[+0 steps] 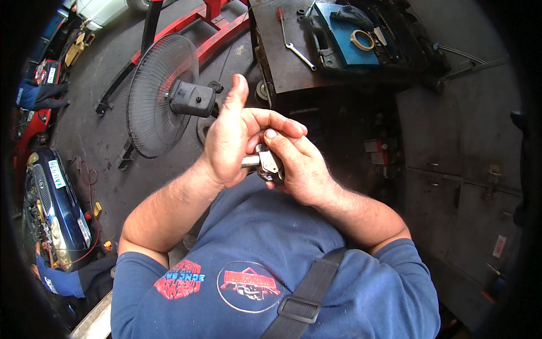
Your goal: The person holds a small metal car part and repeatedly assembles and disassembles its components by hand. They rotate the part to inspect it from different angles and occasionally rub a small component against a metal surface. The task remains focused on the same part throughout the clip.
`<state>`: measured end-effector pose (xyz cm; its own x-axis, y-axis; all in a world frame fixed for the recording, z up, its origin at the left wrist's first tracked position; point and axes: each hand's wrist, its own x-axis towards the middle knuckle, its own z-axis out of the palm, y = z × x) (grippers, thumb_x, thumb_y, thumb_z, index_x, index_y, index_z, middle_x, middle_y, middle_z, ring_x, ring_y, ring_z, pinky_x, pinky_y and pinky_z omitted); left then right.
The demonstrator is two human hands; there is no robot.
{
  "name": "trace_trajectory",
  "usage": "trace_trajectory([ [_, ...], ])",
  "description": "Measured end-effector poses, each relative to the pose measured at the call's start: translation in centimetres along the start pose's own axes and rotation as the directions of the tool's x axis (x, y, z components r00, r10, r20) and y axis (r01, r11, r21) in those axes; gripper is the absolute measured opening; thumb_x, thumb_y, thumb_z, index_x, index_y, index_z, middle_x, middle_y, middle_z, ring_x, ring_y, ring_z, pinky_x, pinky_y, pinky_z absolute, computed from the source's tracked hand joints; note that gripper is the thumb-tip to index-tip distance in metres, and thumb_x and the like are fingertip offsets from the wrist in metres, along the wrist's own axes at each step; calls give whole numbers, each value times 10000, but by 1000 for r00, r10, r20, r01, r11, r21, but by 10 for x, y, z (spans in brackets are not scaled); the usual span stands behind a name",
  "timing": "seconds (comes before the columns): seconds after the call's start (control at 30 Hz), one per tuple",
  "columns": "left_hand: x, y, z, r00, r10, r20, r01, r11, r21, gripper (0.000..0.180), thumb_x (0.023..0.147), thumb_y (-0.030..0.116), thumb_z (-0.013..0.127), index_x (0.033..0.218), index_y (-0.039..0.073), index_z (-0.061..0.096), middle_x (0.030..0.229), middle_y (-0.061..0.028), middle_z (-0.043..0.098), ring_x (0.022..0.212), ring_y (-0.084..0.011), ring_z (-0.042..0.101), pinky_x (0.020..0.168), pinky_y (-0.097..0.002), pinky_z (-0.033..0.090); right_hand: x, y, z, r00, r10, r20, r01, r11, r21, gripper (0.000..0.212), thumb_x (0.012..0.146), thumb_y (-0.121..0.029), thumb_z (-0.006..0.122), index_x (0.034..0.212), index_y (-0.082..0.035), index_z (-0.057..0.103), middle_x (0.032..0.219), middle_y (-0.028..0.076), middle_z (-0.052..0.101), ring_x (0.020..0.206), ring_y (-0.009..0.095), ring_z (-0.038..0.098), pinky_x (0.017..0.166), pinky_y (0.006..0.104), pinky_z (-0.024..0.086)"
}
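Metal, small and silvery, the part [265,163] sits pinched between both hands in front of the blue shirt [271,271]. Left of the hands a pedestal fan [155,96] stands on open grey floor [101,135], with a dark blue car [53,203] beyond that at the picture's edge. The left hand [231,144] grips the part's shaft, thumb raised; the right hand [302,166] closes on its head, thumb on top. Above the hands a workbench [282,62] carries a wrench [298,53] near its front edge, and an open blue toolbox [344,37] holds a tape roll [361,39]. Right of the hands stand grey cabinet doors [451,152].
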<state>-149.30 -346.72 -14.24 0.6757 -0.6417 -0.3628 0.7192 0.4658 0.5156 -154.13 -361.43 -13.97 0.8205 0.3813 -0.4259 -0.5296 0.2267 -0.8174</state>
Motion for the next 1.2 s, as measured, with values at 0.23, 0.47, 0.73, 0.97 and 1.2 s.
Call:
trace_trajectory([
  [0.23,-1,-18,-3,975,187,-117,-135,925,355,903,1001,638,113,729,-38,646,796,-178,679,823,-231,663,895,-340,507,-5,28,11,992,-92,-89,95,995,41,322,1063,-314,365,1050,-34,525,752,28,560,571,88,550,514,251,466],
  [0.47,-8,-17,-2,984,144,-108,-107,949,296,828,999,640,165,745,-22,591,890,-162,646,868,-226,632,870,-329,497,4,23,3,991,-74,108,81,994,-68,332,1061,-317,365,1017,-46,551,723,25,562,563,93,552,529,257,472],
  [0.73,-21,-7,-1,987,161,-26,-153,967,204,790,1009,626,184,775,-2,603,838,-122,650,780,-177,616,832,-307,502,1,10,6,980,-68,188,89,990,-109,317,1061,-298,358,1012,-52,552,738,33,559,574,95,555,526,272,464],
  [0.97,-18,-14,-5,968,188,-167,-109,912,395,810,1002,640,197,710,6,607,787,-124,646,766,-188,616,817,-300,502,0,18,11,984,77,159,-76,997,-11,312,1064,-318,371,1034,-60,544,769,37,562,568,91,537,533,260,465],
  [1.2,-9,9,-11,987,37,-157,-4,979,203,853,969,691,200,725,-14,614,831,-156,661,756,-202,625,782,-285,514,4,12,-3,905,10,425,-114,969,219,382,947,-287,608,1233,-115,424,794,26,508,509,57,397,435,199,320],
])
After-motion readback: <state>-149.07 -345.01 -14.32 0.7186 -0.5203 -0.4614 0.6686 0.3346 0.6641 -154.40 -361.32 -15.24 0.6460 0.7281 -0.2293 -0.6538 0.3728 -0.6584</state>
